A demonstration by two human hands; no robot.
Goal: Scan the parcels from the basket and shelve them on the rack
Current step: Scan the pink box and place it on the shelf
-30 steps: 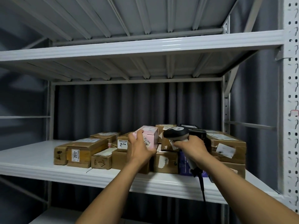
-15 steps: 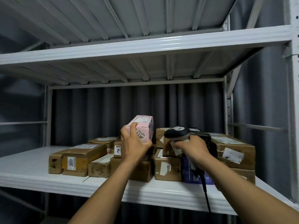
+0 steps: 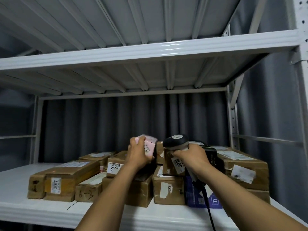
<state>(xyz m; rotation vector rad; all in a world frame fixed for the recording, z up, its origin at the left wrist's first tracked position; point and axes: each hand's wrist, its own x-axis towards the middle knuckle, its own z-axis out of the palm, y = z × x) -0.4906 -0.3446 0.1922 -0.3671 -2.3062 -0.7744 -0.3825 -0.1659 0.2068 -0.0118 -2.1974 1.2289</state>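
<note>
White rack shelf (image 3: 25, 209): left hand (image 3: 139, 154) grips pink parcel (image 3: 148, 145) above boxes, right hand (image 3: 195, 155) beside grips scanner (image 3: 175, 141).

I watch through one head-worn camera, facing forward and slightly upward, near the white metal rack (image 3: 150, 50); edges probably lens-bent.

Your left hand (image 3: 138, 155) and right hand (image 3: 193, 157): bare. Forearms bare too, right down to the frame edge.

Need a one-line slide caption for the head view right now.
Left hand holds pink parcel above shelved boxes; right hand grips the scanner.
</note>
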